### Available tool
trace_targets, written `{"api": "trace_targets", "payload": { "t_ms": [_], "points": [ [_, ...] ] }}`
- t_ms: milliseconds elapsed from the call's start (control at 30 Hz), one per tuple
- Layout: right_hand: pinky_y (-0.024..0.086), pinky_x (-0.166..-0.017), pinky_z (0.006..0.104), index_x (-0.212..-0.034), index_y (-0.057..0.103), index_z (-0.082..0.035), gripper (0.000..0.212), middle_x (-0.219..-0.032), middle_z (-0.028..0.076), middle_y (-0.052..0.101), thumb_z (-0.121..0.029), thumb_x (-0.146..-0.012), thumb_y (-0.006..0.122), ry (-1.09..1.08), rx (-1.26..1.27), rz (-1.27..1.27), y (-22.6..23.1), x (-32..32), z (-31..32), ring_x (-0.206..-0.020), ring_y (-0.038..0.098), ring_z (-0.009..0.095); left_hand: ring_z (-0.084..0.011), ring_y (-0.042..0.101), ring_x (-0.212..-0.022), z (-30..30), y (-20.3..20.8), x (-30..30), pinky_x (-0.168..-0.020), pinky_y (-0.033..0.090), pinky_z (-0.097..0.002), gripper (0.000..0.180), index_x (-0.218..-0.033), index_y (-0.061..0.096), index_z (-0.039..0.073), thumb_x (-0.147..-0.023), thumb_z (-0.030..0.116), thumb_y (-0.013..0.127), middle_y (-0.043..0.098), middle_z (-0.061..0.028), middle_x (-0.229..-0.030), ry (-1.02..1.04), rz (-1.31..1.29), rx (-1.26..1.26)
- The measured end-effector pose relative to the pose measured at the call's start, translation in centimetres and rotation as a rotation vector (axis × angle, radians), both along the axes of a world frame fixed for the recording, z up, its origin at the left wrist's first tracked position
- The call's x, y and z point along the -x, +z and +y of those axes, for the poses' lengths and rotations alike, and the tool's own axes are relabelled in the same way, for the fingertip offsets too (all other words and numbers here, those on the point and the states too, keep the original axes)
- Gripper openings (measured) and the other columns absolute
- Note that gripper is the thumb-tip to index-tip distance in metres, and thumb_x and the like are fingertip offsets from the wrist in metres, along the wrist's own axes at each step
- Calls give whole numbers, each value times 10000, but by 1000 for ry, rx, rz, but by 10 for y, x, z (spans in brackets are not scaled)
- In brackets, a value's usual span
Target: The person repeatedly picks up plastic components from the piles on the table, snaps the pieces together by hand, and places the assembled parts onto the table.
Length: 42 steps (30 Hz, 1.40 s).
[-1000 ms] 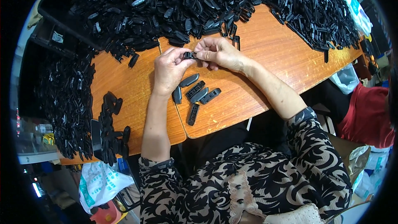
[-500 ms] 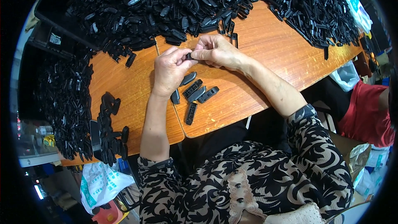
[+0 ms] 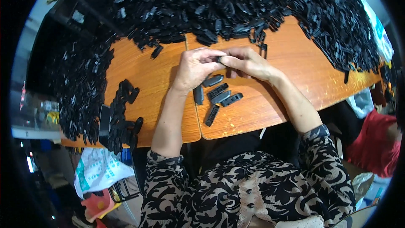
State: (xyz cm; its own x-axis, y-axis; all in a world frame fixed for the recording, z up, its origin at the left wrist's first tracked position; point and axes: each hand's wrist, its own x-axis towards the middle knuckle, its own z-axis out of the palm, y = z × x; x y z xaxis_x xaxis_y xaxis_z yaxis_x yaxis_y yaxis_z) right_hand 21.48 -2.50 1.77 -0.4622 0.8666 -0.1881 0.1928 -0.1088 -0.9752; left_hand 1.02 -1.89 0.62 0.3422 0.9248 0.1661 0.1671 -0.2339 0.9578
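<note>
My left hand (image 3: 190, 69) and my right hand (image 3: 251, 64) meet over the table, thumbs and fingers pinched on one small black plastic part (image 3: 218, 59). Most of that part is hidden by the fingers. Just below the hands lies a loose group of elongated black plastic pieces. Among them, a smooth rounded one (image 3: 213, 80) is near my left fingers, and another (image 3: 198, 95) lies by my left wrist. A piece with open slots (image 3: 211, 115) sits closest to me.
A big heap of black plastic parts (image 3: 202, 8) covers the far side of the wooden table (image 3: 270, 105). More are piled at right (image 3: 337, 29) and left (image 3: 80, 97). A smaller stack (image 3: 122, 120) stands at the near left edge. Someone in red (image 3: 373, 143) is at right.
The whole view has shifted, so the table and hands appear farther right. Both hands still pinch the small black part, with the fingers slightly rearranged around it.
</note>
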Motion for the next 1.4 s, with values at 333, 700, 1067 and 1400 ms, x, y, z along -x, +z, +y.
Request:
{"api": "trace_targets", "payload": {
  "t_ms": [333, 700, 1067, 1400],
  "points": [
    [484, -591, 441, -734, 682, -7, 549, -636, 182, 638, -532, -893, 650, -52, -732, -388, -27, 11, 0, -603, 634, 322, -271, 585, -1084, 40, -9, 74, -951, 465, -394, 351, -1191, 682, 86, -884, 255, 673, 626, -111, -1207, 784, 688, -660],
    [532, -608, 441, -795, 678, -25, 380, -702, 165, 677, -378, -931, 644, -354, -674, -1125, 18, -67, 20, -694, 685, 318, -275, 640, -958, 37, -23, 46, -858, 515, -367, 222, -1036, 700, 34, -824, 90, 731, 690, -131, -1031, 622, 618, -346],
    [531, -774, 406, -1075, 739, -146, 308, -944, 90, 644, -78, -782, 673, -3, -819, -945, 5, -77, 20, -885, 646, 300, -59, 601, -742, 18, -23, -2, -702, 508, -217, 202, -971, 682, 12, -785, -6, 760, 669, 3, -844, 154, 86, -103],
    [549, -779, 359, -1083, 666, -23, 328, -920, 100, 602, -268, -865, 692, 31, -1169, -990, -29, -15, 16, -922, 613, 278, -56, 591, -705, 16, -20, -2, -638, 503, -213, 210, -965, 689, 15, -772, -11, 768, 661, 5, -809, 76, 123, -152]
  ]
}}
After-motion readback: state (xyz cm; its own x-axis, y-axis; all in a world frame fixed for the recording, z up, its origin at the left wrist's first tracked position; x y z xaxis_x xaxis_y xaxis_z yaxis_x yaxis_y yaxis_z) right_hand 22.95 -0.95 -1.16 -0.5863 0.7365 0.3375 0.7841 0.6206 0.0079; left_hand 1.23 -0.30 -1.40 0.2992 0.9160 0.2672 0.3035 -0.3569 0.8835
